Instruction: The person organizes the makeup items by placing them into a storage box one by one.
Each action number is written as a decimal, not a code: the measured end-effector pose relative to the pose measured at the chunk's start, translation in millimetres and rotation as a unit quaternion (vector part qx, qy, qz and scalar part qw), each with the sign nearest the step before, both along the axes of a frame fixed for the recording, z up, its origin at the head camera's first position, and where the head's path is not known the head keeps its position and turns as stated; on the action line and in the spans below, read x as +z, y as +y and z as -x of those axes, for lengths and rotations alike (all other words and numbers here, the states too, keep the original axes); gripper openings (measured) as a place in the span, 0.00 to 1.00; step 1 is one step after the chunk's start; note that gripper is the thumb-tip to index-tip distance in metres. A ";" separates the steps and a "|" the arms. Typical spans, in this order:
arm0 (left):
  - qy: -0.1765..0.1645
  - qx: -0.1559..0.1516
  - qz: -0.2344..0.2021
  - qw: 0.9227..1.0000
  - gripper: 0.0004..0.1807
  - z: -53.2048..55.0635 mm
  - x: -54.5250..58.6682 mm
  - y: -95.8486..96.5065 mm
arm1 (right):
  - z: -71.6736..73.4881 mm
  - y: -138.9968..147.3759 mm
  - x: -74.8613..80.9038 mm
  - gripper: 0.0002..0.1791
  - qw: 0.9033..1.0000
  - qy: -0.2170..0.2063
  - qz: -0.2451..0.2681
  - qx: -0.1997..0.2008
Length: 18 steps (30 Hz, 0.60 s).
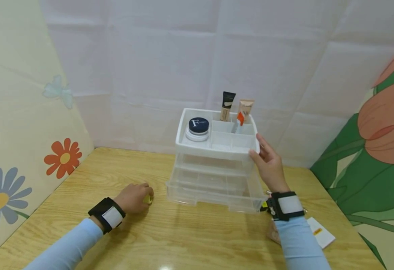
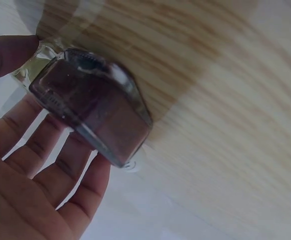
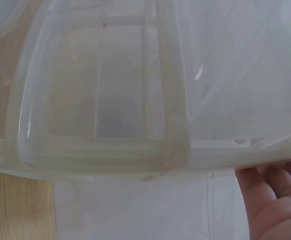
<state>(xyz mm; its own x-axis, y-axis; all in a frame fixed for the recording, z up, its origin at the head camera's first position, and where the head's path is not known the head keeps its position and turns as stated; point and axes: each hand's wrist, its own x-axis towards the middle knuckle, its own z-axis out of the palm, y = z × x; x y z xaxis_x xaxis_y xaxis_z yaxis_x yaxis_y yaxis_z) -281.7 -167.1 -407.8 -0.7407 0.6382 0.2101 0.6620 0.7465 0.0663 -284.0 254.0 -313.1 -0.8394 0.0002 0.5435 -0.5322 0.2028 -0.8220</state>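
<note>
A small glass perfume bottle (image 2: 95,105) with a yellowish clear cap (image 2: 33,67) lies in my left hand (image 1: 135,197), thumb at the cap and fingers along its side. That hand is low over the table, left of the cosmetics organizer (image 1: 214,150). The organizer has a white top tray and clear drawers; its lower drawer (image 1: 214,195) juts forward. My right hand (image 1: 269,165) grips the tray's right rim, thumb in front. On the tray stand a dark-lidded jar (image 1: 198,125), a black-capped tube (image 1: 227,107), a beige tube (image 1: 245,108) and an orange-tipped item (image 1: 240,119).
Right of the organizer, partly behind my right wrist, lie a white box (image 1: 322,233) with an orange label, a pinkish item (image 1: 274,233) and small dark items. A white cloth (image 1: 133,75) hangs behind the wooden table (image 1: 197,240); flowered cloths flank it.
</note>
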 end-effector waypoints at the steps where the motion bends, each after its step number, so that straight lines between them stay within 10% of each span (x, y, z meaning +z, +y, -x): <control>1: 0.000 -0.001 0.001 1.000 0.12 -0.3 0.8 0.6 | -0.1 0.2 0.2 0.33 1.000 0.000 0.001 0.000; 18: -0.001 -0.023 -0.009 1.000 0.13 -0.7 7.1 2.7 | 0.1 -0.7 -0.1 0.32 1.000 -0.002 0.022 -0.001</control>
